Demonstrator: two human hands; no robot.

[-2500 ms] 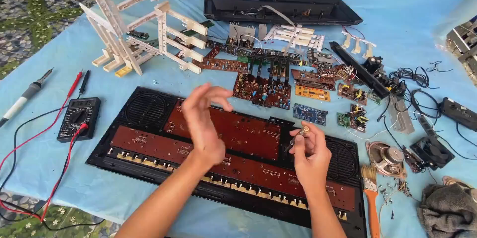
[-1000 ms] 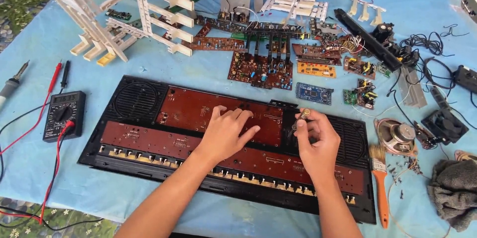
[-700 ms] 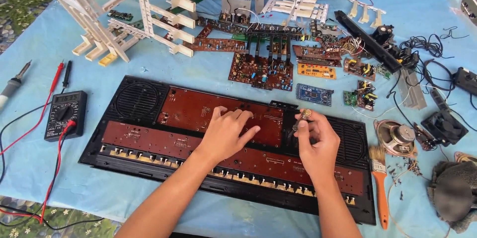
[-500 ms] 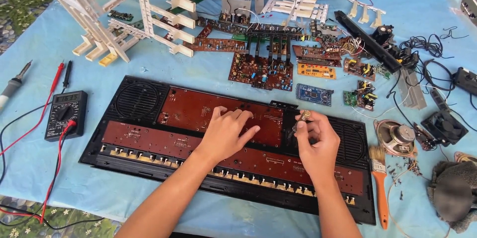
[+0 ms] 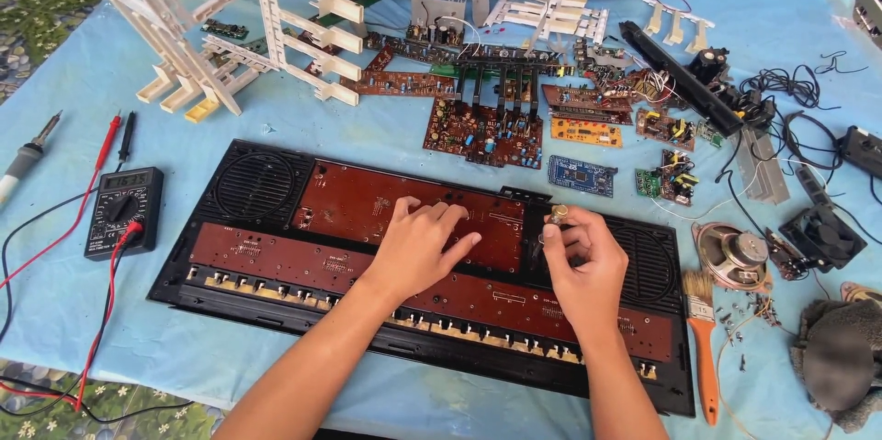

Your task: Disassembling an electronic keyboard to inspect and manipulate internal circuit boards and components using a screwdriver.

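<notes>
The opened keyboard chassis [image 5: 257, 298] lies on the blue cloth [image 5: 367, 128], the left hand [image 5: 418, 247] resting fingers-together flat on its upper brown circuit board [image 5: 367, 206] while the right hand [image 5: 583, 261] pinches a small brass-coloured knob [image 5: 558, 213].

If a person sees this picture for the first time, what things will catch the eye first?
In the middle lies a long black case holding red-brown boards. The left hand rests flat on the upper board, and the right hand pinches a small metal part above the case. Loose circuit boards lie scattered behind it, white plastic frames stand at the upper left, and a black multimeter sits at the left.
</notes>
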